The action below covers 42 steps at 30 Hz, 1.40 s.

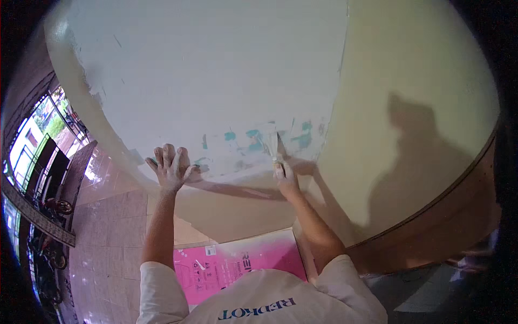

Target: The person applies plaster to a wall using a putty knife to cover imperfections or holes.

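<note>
In front of me a wall (pixel 216 70) is coated in white, with patches of green showing through near its lower part. My right hand (pixel 286 178) grips a putty knife (pixel 272 143) by the handle. Its pale, fan-shaped blade points up and lies against the wall among the green patches. To the left, my left hand (pixel 171 170) rests on the white surface with its fingers apart and nothing in it.
A pink printed cardboard sheet (pixel 232 264) lies on the floor below me. Bare yellowish wall (pixel 421 65) carries my shadow on the right, above a brown base (pixel 431 232). Tiled floor (pixel 108 227) stretches left towards a gate (pixel 46 156) and parked motorcycles (pixel 54 254).
</note>
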Each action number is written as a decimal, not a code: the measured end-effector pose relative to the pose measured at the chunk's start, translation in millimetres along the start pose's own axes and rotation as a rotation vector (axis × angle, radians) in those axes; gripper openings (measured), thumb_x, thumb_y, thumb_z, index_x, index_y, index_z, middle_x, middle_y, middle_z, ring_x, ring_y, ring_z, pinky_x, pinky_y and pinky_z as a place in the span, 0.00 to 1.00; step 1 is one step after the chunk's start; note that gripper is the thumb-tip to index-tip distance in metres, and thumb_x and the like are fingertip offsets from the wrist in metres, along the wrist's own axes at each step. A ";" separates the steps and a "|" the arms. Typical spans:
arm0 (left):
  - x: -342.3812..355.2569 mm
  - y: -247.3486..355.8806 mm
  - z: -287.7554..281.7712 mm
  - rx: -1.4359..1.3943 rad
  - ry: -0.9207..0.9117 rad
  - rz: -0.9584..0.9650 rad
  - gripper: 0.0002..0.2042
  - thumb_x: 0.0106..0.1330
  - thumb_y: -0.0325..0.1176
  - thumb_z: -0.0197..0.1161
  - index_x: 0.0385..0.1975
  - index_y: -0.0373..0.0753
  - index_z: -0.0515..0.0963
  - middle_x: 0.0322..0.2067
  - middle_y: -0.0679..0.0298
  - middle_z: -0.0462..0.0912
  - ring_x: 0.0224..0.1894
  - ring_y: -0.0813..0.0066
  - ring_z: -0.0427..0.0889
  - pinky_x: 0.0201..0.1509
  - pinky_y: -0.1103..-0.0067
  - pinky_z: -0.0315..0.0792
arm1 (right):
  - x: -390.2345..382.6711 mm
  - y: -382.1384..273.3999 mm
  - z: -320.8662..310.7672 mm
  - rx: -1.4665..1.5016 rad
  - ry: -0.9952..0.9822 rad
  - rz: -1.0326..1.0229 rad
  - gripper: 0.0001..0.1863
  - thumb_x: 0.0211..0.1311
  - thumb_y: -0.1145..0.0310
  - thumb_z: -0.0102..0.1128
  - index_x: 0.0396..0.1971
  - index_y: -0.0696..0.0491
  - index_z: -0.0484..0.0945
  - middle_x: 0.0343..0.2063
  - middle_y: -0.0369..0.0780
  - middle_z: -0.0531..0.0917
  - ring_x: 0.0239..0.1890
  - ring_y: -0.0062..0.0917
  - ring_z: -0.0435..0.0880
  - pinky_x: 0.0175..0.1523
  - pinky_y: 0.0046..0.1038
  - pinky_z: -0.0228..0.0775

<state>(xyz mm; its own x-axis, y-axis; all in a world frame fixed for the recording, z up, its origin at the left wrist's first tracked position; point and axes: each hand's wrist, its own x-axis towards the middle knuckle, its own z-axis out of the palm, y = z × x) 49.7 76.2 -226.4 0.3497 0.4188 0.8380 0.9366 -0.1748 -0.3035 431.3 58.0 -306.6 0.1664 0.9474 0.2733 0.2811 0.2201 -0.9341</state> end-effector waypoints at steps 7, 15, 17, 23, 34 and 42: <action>-11.3 -9.3 12.8 0.065 0.079 0.010 0.35 0.52 0.62 0.57 0.60 0.55 0.64 0.66 0.52 0.49 0.69 0.42 0.40 0.61 0.37 0.28 | 17.6 -66.7 25.5 0.007 0.000 -0.114 0.21 0.66 0.54 0.44 0.36 0.60 0.72 0.21 0.45 0.76 0.25 0.32 0.75 0.34 0.32 0.68; -14.6 -11.8 12.3 0.049 0.170 0.021 0.32 0.55 0.62 0.54 0.58 0.54 0.67 0.66 0.54 0.50 0.69 0.47 0.40 0.64 0.42 0.27 | -33.9 -15.9 87.4 0.087 -0.159 0.034 0.19 0.66 0.54 0.45 0.29 0.58 0.71 0.18 0.38 0.75 0.23 0.20 0.74 0.28 0.26 0.65; -17.7 -12.4 10.3 0.032 0.137 0.010 0.32 0.54 0.61 0.55 0.58 0.54 0.67 0.67 0.54 0.50 0.69 0.47 0.40 0.64 0.42 0.27 | -21.5 -69.4 85.2 0.002 -0.132 -0.099 0.19 0.66 0.55 0.46 0.29 0.58 0.72 0.18 0.39 0.75 0.23 0.20 0.74 0.28 0.27 0.66; -17.1 -10.5 9.5 0.011 0.122 0.013 0.31 0.54 0.61 0.56 0.57 0.53 0.69 0.66 0.53 0.52 0.69 0.47 0.40 0.64 0.43 0.27 | -38.9 -31.9 101.1 0.020 -0.183 0.148 0.20 0.65 0.56 0.44 0.35 0.59 0.75 0.22 0.47 0.78 0.27 0.38 0.79 0.36 0.35 0.69; -21.0 -8.5 12.1 0.023 0.131 -0.002 0.30 0.55 0.61 0.55 0.57 0.55 0.69 0.66 0.53 0.52 0.69 0.46 0.41 0.64 0.43 0.27 | -28.0 -88.5 106.3 -0.070 -0.188 -0.053 0.21 0.65 0.55 0.44 0.48 0.56 0.73 0.21 0.44 0.79 0.26 0.36 0.80 0.35 0.35 0.70; -11.3 1.9 21.9 -0.025 0.145 -0.029 0.31 0.54 0.65 0.53 0.58 0.60 0.68 0.67 0.60 0.50 0.70 0.54 0.39 0.66 0.45 0.25 | -68.3 31.0 118.5 -0.151 -0.255 0.163 0.24 0.66 0.51 0.42 0.44 0.57 0.73 0.20 0.44 0.79 0.25 0.36 0.79 0.35 0.35 0.70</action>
<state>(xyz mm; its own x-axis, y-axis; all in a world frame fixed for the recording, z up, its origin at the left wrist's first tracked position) 47.9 90.7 -246.4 0.3142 0.2916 0.9034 0.9450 -0.1871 -0.2683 316.6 27.7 -381.4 -0.0158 0.9991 0.0388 0.4103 0.0418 -0.9110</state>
